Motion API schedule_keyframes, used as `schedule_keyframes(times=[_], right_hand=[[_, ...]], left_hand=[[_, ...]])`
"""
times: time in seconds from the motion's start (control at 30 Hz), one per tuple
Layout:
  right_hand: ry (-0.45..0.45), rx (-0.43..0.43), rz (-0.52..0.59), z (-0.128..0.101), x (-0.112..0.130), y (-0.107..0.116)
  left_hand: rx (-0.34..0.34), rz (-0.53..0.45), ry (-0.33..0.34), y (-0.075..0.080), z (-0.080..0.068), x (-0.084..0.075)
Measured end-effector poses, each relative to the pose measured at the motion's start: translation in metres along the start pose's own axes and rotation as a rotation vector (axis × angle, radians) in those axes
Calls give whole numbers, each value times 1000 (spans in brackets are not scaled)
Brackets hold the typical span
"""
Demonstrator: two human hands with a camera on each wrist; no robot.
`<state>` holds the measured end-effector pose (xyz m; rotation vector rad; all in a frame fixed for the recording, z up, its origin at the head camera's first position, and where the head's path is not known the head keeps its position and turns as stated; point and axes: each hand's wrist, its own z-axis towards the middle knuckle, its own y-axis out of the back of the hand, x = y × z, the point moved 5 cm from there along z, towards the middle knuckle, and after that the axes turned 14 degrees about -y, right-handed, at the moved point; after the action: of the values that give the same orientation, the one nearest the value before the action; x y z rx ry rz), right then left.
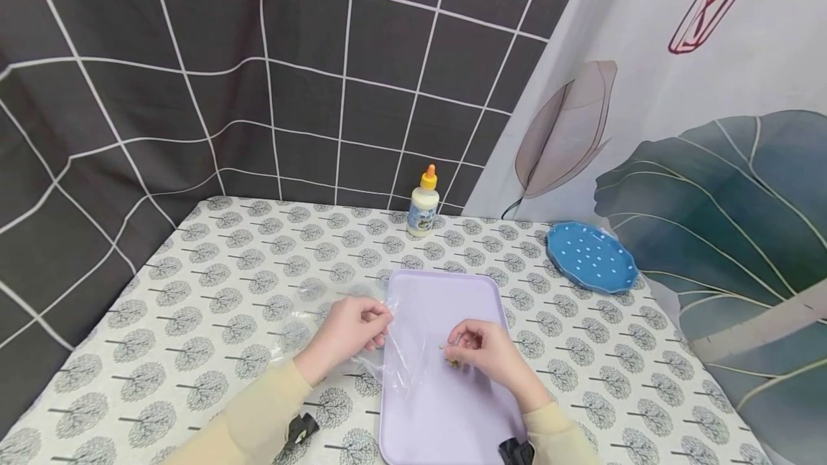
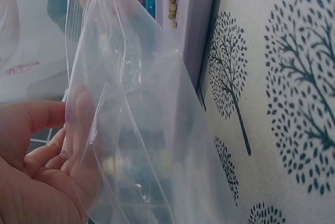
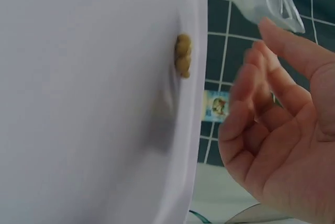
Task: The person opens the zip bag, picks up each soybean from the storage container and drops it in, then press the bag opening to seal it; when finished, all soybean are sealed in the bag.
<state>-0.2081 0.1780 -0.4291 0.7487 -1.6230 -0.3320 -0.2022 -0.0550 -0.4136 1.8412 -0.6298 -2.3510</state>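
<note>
Currently the left hand (image 1: 352, 329) pinches a clear bag (image 1: 388, 339) at its upper edge, thumb and fingers (image 2: 42, 156) curled on the film, and the bag is held just over the 9 o'clock rim of the lilac tray (image 1: 446, 407). The right hand (image 1: 487, 350) is curled loosely above the middle of the tray, its fingertips (image 3: 251, 85) drawn near one another; whether anything is pinched between them cannot be told. A small clump of beads (image 3: 183, 55) lies on the tray, just at 9 o'clock of that hand in the head view.

For the step to go well, the bag's mouth is best kept spread and tilted toward the tray, so that small pieces can be passed in without being dropped on the tabletop (image 1: 213, 285). The beads are best gathered a few at a time, with a light pinch, since they would likely roll on the smooth tray.

Farther out, a glue bottle (image 1: 423, 203) stands at 12 o'clock and a blue dish (image 1: 591, 257) lies at 2 o'clock.

Whether the bag's mouth is open is hard to judge, the film being nearly invisible. Its contents, if any, are blurred. The beads are too small for counting, and the forearms are cut off by the lower edge.
</note>
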Motion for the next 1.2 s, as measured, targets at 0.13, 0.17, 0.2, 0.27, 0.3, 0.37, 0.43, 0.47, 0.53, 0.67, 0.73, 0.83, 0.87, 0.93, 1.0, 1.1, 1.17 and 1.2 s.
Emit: schedule_keyframes(times=[0.13, 0.17, 0.2, 0.27, 0.3, 0.37, 0.43, 0.47, 0.53, 0.67, 0.73, 0.83, 0.87, 0.93, 1.0, 1.1, 1.17, 1.2], right_hand=[[-10, 48, -40, 0, -7, -1], [-15, 55, -42, 1, -8, -1], [-22, 62, -40, 1, -9, -1], [-45, 70, -35, 1, -12, 0], [-56, 73, -32, 1, -14, 0], [-76, 76, -32, 1, -16, 1], [-88, 73, -41, 2, -18, 2], [-90, 69, -51, 2, -19, 2], [-92, 65, -72, 1, -20, 3], [-101, 50, -115, 0, -21, 3], [-102, 42, -142, -1, -20, 2], [-102, 29, -184, -1, -19, 1], [-100, 25, -197, -1, -18, 1], [-97, 19, -215, -1, -18, 0], [-100, 16, -222, -1, -17, 0], [-101, 13, -231, 0, -18, -1], [-101, 13, -240, 0, -18, -2], [-98, 13, -247, 0, -18, -2]], left_hand=[[-2, -4, 2, 0, 0, 1], [-4, -3, 4, 1, 0, 1], [-5, -2, 5, 1, 0, 1], [-6, 0, 10, 1, 0, 0], [-7, 3, 11, 1, 0, 0], [-8, 7, 15, 1, 0, -1], [-6, 11, 15, 1, 1, -2], [-4, 15, 13, 1, 1, -3], [0, 18, 12, 0, 1, -3], [5, 23, 9, 0, 1, -2], [4, 22, 9, 0, 1, -2], [4, 20, 7, 0, 1, -1], [4, 18, 7, -1, 1, -1], [5, 15, 7, -1, 1, -1], [6, 14, 7, -1, 1, 0], [7, 15, 9, -1, 1, 0], [8, 14, 11, -1, 1, 0], [9, 12, 12, -1, 1, 0]])
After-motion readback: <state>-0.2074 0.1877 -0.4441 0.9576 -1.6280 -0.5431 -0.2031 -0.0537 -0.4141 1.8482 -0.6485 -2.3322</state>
